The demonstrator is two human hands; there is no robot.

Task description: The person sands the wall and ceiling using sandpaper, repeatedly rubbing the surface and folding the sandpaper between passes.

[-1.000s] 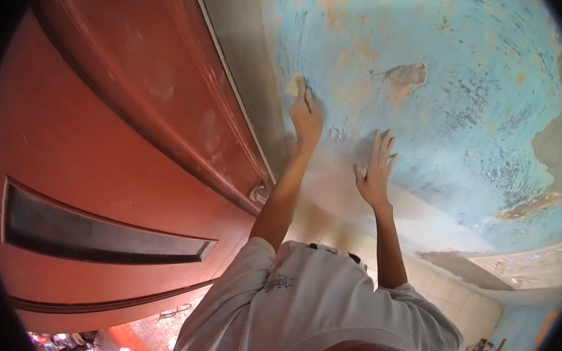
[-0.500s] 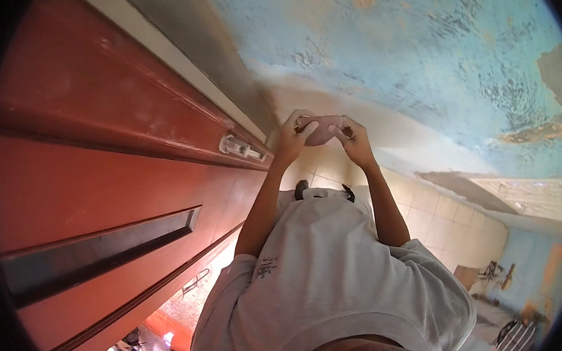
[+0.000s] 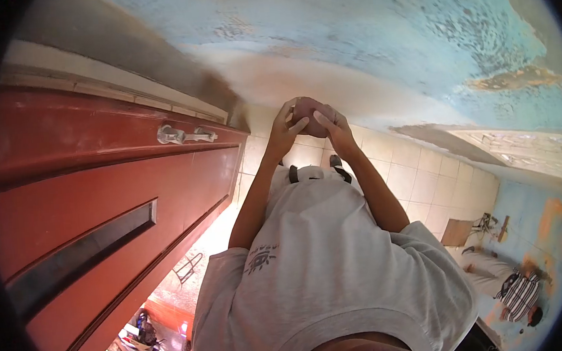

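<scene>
A reddish-brown piece of sandpaper is held up in front of my chest, bent into a rounded shape. My left hand grips its left edge, thumb on the near face and fingers behind. On the other side, my right hand pinches it the same way, its thumb lying across the surface. The fingers behind the sheet are partly hidden. Beyond both hands rises a wall with worn blue paint, pale smoothed patches and rough dark marks.
A red door with a metal handle stands close on my left. Pale tiles cover the floor. At the lower right is another person in a striped shirt, near a brown board. Cluttered items lie beyond the door.
The sandpaper has gone from a wide, flatter shape to a more rounded, bent one, and my hands are closer together. My view has shifted, showing more floor and the other person.
</scene>
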